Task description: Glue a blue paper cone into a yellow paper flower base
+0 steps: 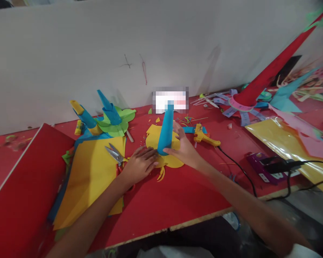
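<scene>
A blue paper cone (166,130) stands upright on a yellow petal-shaped paper cutout (176,162). My right hand (187,148) is around the cone's lower part, thumb in front and fingers on its far right side. My left hand (141,164) lies palm down with fingers stretched out, their tips on the yellow cutout beside the cone's base. Partly under the left hand is a pair of scissors (114,154), blades apart, resting on yellow sheets (90,175). To the right of the cutout lies a yellow glue gun (203,136) with a black cord.
Blue paper cones on green petals (121,123) stand at the back left, near a glue stick (78,127). A red board (34,179) leans at left. At right are a tall red cone (274,68), a purple power strip (267,168) with cords, and shiny yellow sheeting (280,138).
</scene>
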Demonstrator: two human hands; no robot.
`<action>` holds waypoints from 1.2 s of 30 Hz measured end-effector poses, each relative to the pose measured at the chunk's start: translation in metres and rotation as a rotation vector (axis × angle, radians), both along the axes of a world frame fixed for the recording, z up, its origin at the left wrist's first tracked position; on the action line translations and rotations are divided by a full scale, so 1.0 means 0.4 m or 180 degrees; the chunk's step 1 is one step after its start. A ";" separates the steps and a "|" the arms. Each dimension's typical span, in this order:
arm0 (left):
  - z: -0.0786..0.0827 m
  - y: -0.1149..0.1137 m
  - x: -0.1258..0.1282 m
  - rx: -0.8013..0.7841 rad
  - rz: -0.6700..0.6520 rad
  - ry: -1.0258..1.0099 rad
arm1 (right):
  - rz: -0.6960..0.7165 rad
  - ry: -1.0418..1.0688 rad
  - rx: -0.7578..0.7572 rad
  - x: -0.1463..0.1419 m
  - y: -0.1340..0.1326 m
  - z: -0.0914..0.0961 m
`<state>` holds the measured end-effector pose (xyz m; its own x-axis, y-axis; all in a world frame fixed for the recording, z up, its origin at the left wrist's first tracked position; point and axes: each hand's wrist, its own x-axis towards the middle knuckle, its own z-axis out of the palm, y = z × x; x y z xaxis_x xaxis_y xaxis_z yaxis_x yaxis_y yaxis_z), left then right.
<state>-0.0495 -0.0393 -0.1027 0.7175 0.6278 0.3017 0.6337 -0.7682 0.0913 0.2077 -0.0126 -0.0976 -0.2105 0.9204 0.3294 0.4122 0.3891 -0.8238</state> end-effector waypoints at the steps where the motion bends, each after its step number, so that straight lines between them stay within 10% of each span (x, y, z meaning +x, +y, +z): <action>1: -0.002 0.000 0.000 -0.0008 0.0007 -0.0022 | 0.0031 -0.0008 0.0023 -0.013 0.014 -0.002; 5: 0.001 0.024 -0.002 -0.0150 0.0182 -0.0243 | 0.0065 0.0048 -0.0028 -0.052 0.039 -0.015; 13: 0.036 0.120 0.038 -0.0703 0.1813 -0.0200 | -0.0466 0.1504 0.0074 -0.046 0.009 -0.025; 26: -0.023 0.138 0.008 -0.1463 0.1379 -0.2400 | -0.0202 0.1760 -0.0063 -0.048 -0.022 -0.035; 32: -0.047 0.185 -0.074 -0.0595 0.2240 -0.3648 | -0.0391 0.1112 0.0090 -0.026 -0.027 -0.021; 36: -0.028 0.163 -0.092 0.0738 0.2557 -0.3075 | -0.0243 0.0848 -0.0042 -0.027 -0.023 -0.009</action>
<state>-0.0862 0.0258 -0.1140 -0.4091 0.6440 0.6465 0.6766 -0.2613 0.6884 0.1968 -0.0218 -0.1011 -0.0480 0.9348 0.3518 0.2080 0.3538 -0.9119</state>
